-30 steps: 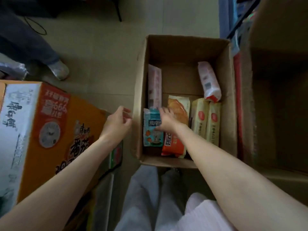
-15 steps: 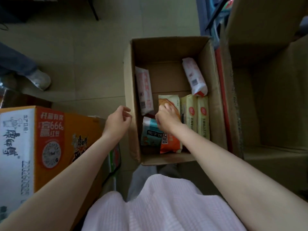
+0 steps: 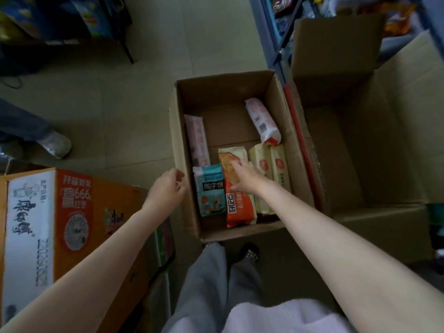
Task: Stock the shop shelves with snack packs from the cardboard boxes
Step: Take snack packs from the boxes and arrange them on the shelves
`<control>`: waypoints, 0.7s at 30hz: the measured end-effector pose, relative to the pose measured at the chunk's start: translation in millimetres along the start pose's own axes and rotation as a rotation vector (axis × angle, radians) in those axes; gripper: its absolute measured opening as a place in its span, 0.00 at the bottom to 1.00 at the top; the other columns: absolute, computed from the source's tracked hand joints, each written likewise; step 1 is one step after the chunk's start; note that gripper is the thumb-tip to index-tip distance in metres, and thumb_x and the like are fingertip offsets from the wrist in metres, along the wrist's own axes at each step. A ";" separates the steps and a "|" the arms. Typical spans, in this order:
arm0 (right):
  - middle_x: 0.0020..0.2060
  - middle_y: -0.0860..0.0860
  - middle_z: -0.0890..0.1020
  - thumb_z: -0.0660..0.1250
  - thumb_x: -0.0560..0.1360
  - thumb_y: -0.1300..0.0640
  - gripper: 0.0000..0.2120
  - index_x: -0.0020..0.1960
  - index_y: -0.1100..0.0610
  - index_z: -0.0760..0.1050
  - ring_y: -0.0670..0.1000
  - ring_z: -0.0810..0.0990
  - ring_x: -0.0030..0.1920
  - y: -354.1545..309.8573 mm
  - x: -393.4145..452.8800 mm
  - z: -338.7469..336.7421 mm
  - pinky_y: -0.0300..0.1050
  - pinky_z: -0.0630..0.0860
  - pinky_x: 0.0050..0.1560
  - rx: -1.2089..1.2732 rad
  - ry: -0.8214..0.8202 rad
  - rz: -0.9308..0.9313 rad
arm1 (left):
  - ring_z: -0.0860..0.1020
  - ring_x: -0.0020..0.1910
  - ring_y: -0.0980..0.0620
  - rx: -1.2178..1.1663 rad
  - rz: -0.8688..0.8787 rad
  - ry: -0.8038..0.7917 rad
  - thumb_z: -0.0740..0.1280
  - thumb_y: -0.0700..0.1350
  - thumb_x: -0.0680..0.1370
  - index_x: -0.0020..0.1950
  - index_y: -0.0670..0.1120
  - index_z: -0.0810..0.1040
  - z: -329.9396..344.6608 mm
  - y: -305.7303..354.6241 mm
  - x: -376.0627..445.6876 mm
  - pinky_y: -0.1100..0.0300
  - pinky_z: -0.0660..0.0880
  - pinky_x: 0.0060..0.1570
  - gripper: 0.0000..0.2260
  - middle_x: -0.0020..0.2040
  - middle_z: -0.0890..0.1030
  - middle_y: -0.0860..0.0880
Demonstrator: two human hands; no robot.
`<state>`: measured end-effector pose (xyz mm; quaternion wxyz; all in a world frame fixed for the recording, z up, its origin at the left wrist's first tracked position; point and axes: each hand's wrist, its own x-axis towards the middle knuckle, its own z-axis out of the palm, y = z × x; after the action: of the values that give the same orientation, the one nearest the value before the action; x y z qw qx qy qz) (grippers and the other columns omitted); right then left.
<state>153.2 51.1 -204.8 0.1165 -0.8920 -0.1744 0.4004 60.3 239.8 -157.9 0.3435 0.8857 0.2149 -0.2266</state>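
The left hand (image 3: 165, 188) hovered with fingers loosely curled, holding nothing, just outside the cardboard box (image 3: 185, 150) on the floor; inside, the right hand (image 3: 245, 180) rested with fingers spread on the orange pack (image 3: 240, 207), beside a teal pack (image 3: 210, 191); beyond stood shelves (image 3: 283, 32).

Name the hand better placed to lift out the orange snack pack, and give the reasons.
Right. The right hand already rests inside the open cardboard box on the orange snack pack. The left hand hangs outside the box wall, holding nothing.
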 end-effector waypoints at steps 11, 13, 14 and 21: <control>0.67 0.58 0.66 0.73 0.70 0.55 0.38 0.73 0.58 0.57 0.61 0.65 0.68 -23.9 52.9 51.1 0.56 0.62 0.67 -0.247 -0.024 -0.109 | 0.73 0.57 0.51 0.019 0.033 0.091 0.62 0.40 0.78 0.62 0.44 0.71 21.2 -53.8 -2.3 0.54 0.74 0.57 0.12 0.57 0.76 0.48; 0.63 0.57 0.68 0.72 0.71 0.58 0.27 0.67 0.59 0.67 0.61 0.71 0.62 -20.0 30.2 51.7 0.52 0.69 0.60 -0.214 -0.021 -0.125 | 0.73 0.59 0.51 0.044 0.053 0.060 0.62 0.39 0.78 0.63 0.44 0.71 19.9 -43.8 -7.4 0.55 0.73 0.59 0.14 0.58 0.75 0.48; 0.61 0.56 0.69 0.72 0.71 0.58 0.24 0.64 0.60 0.70 0.60 0.73 0.59 -17.2 20.2 47.6 0.50 0.72 0.57 -0.168 -0.012 -0.126 | 0.73 0.59 0.51 0.041 0.061 0.048 0.63 0.39 0.77 0.63 0.44 0.71 17.4 -36.9 -9.3 0.54 0.72 0.59 0.14 0.59 0.75 0.47; 0.40 0.50 0.79 0.78 0.64 0.52 0.14 0.45 0.55 0.77 0.48 0.78 0.40 -4.1 -75.5 -112.2 0.42 0.73 0.38 0.000 0.107 -0.088 | 0.71 0.63 0.51 -0.261 0.190 -0.149 0.69 0.39 0.74 0.69 0.46 0.64 -15.0 86.6 -14.6 0.58 0.71 0.58 0.26 0.65 0.71 0.49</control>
<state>190.2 16.7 -79.3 0.1430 -0.9036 -0.2071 0.3467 98.8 188.9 -95.8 0.4903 0.8307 0.1320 -0.2283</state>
